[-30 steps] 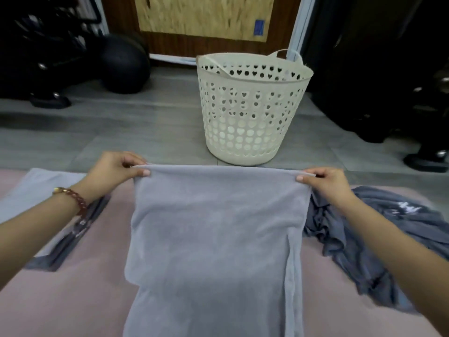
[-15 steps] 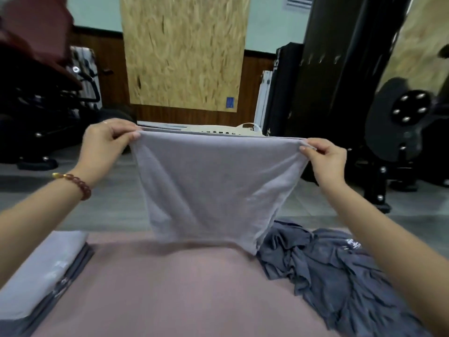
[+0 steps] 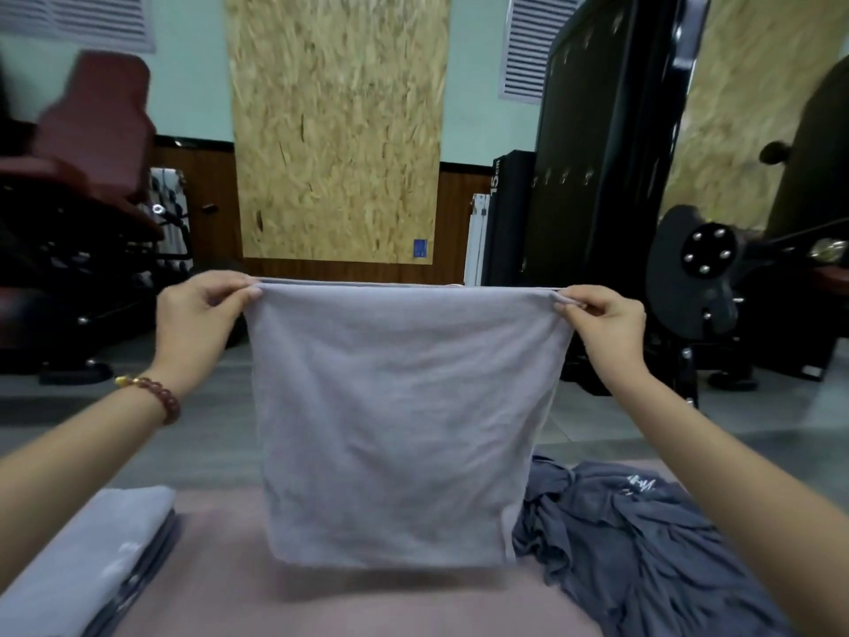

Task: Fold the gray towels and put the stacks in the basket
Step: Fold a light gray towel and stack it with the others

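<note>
While you hold the light gray towel [image 3: 395, 420] up in front of you, your left hand [image 3: 197, 319] pinches its top corner at about ten o'clock from the cloth's middle, and your right hand [image 3: 606, 324] pinches the opposite top corner at about two o'clock. The fingers [image 3: 229, 294] of your left hand are closed tight on the hem, thumb against forefinger; the fingers [image 3: 572, 303] of your right hand are closed the same way on their corner. The top edge runs taut and level between both hands, and the towel hangs doubled, its lower edge just above the pink surface [image 3: 358, 604] without clearly touching it. A beaded bracelet [image 3: 154, 395] sits on your left wrist.

At eight o'clock from the hanging towel, a stack of folded towels [image 3: 87, 563] lies on the pink surface, a light gray one on top and darker layers showing at its side. At four o'clock lies a crumpled pile of dark gray towels [image 3: 643, 544], just beside the hanging cloth's lower right corner. The hanging towel hides whatever stands behind it. At twelve o'clock, well apart on the far wall, is a chipboard panel [image 3: 335, 126]; dark gym equipment [image 3: 698, 278] stands at two o'clock.
</note>
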